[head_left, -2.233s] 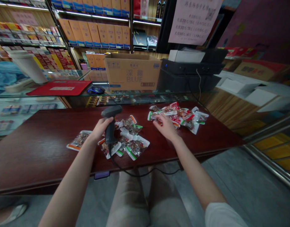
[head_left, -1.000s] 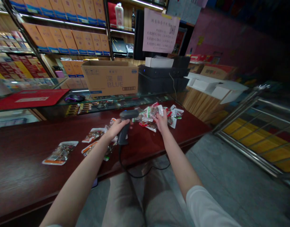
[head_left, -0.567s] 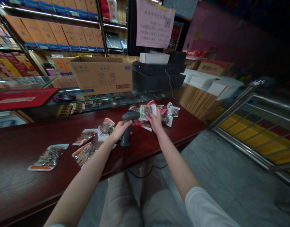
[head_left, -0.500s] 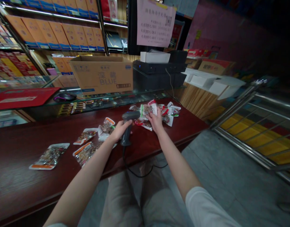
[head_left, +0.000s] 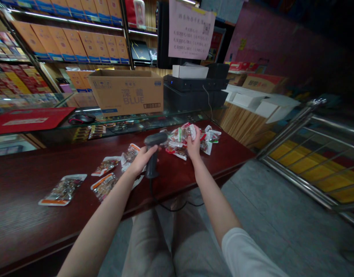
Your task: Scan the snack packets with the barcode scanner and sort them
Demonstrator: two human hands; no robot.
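Note:
My left hand (head_left: 143,158) is closed around the handle of a dark grey barcode scanner (head_left: 152,166), whose head points right. A black cord hangs from its base. In my right hand (head_left: 193,147) is a clear snack packet (head_left: 186,133) with a green stripe, gripped at its white end above a pile of similar packets (head_left: 207,144). Part of that packet blends into the pile. Left of the scanner lie several orange-edged snack packets (head_left: 104,186), some partly hidden behind my left forearm. One snack packet (head_left: 63,190) sits apart at the far left.
The dark red table (head_left: 177,173) meets a glass counter with an open cardboard box (head_left: 127,94), a mouse (head_left: 81,118) and a red folder (head_left: 29,120). Black equipment (head_left: 194,96) stands behind the packets. A metal railing (head_left: 312,154) rises on the right.
The scanner and my left hand have shifted slightly left. My right hand has moved a little right and up with the packet, widening the gap between them.

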